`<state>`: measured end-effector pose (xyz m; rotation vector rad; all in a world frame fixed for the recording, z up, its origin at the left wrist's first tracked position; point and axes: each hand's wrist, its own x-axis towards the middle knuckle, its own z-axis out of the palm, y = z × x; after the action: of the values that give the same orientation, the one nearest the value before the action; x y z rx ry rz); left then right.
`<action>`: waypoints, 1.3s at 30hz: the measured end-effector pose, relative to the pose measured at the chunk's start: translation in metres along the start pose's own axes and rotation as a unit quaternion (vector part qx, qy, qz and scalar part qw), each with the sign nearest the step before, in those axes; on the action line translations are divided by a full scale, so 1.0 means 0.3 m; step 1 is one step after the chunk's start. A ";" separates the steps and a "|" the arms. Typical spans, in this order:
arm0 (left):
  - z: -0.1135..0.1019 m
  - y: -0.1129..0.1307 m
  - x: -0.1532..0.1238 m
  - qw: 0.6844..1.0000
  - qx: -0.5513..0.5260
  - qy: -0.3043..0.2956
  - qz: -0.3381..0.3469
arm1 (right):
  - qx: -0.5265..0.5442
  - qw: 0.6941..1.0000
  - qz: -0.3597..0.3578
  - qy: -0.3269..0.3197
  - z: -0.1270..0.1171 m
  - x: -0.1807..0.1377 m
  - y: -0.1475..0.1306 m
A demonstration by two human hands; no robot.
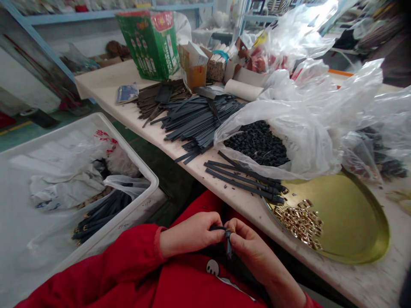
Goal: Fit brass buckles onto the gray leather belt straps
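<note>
Over my lap, my left hand (205, 231) and my right hand (242, 237) meet, both with fingers pinched on one dark strap (228, 246). A short end of it hangs below the fingers, and something small and gold-coloured, perhaps a buckle, shows between the fingertips. On the table just ahead lie several dark straps (240, 179) with gold buckles at their right ends. Right of my hands, a pile of small gold buckles (303, 224) rests on a round gold tray (353, 218). Behind the straps, an open plastic bag (308, 141) holds small black pieces (258, 143).
Bundles of long dark strips (199, 119) lie further back on the table (154, 128). Beyond them stand a green carton (149, 47) and a small cardboard box (194, 64). To my left is a white bin (149, 182) with plastic bags and finished-looking dark straps (102, 214).
</note>
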<state>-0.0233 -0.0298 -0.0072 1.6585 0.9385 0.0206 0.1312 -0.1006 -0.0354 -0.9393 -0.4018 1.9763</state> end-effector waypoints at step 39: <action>0.004 -0.011 0.004 0.987 -0.118 -0.093 -0.057 | -0.224 0.971 -0.075 0.042 -0.059 0.004 0.015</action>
<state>-0.0239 -0.0301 -0.0109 1.3625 0.8524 -0.0951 0.1413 -0.1034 -0.0502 -1.2288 -0.8696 1.7311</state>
